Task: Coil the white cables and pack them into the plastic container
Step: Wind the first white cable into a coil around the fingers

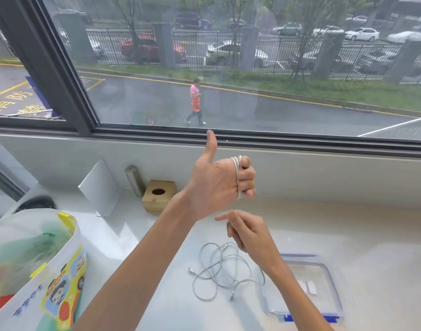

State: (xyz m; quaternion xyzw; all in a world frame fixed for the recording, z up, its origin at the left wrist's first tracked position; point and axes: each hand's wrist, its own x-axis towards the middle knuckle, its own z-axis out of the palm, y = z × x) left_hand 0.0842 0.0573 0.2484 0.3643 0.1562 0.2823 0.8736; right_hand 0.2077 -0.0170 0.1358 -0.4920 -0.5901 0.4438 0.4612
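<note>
My left hand (219, 180) is raised above the sill, thumb up, with a white cable (238, 177) wound in loops around its curled fingers. Just below it, my right hand (246, 231) pinches the thin free end of that cable. Loose white cables (220, 268) lie tangled on the white counter under my hands, their plugs showing at the left and bottom. A clear plastic container (328, 280) with blue clips sits on the counter to the right, partly hidden by my right forearm; small white pieces lie inside it.
A printed plastic bag (37, 266) stands at the lower left. Against the wall behind are a wooden box with a round hole (159, 195), a metal cylinder (134, 180) and a leaning white card (102, 187). A large window fills the back.
</note>
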